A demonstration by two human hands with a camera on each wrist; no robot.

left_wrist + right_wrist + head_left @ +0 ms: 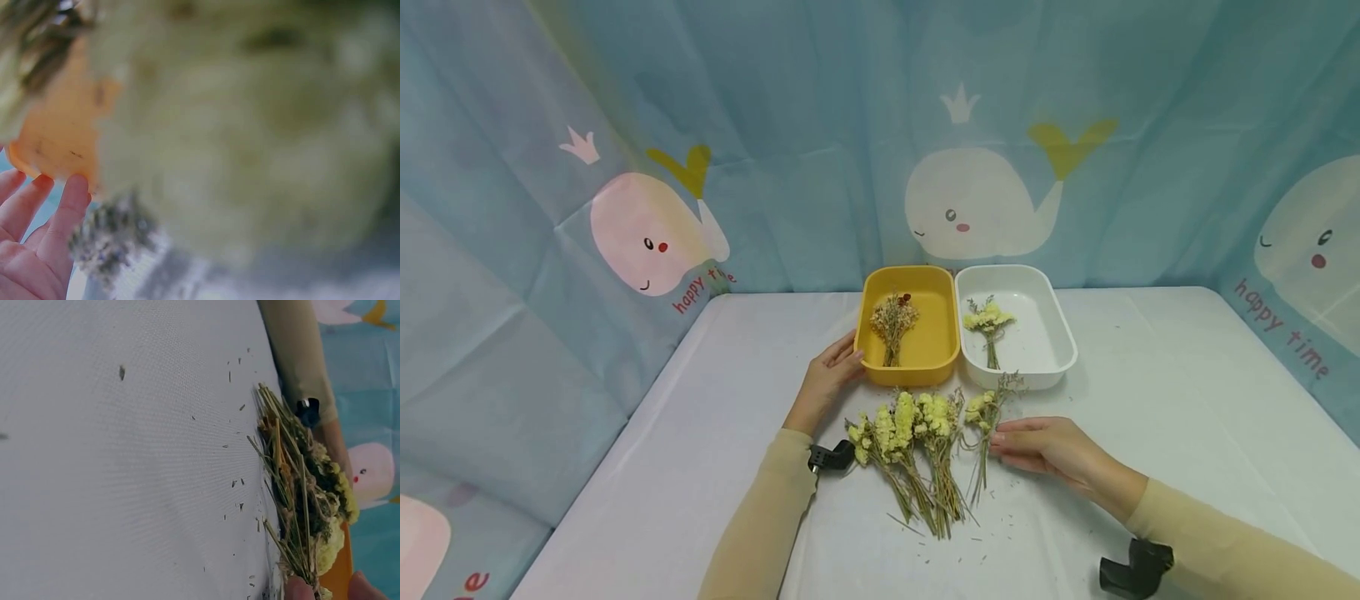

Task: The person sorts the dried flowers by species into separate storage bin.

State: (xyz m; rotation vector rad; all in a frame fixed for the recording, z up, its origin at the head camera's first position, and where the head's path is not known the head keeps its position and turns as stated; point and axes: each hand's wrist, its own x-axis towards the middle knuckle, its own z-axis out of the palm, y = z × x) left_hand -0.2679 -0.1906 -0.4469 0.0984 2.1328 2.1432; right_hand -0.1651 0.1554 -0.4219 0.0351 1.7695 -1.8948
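My left hand (829, 385) rests its fingertips on the left side of a yellow plastic tray (943, 333); the left wrist view shows its fingers (69, 212) extended against the tray. A small dried bunch (892, 325), beige with dark red heads, lies in that tray. With my right hand (1048, 450) I pinch the stems of a small dried yellow flower bunch (981, 417), low over the cloth. To its left lie several yellow dried flower bunches (917, 442). The white tray (1041, 325) holds one yellow bunch (989, 321).
Both trays stand side by side at the table's back edge. Bits of stem and leaf (973, 540) litter the white tablecloth (1135, 375). A blue whale-print curtain (820, 167) hangs behind and at the sides. Black wrist cameras (1138, 568) sit on both sleeves.
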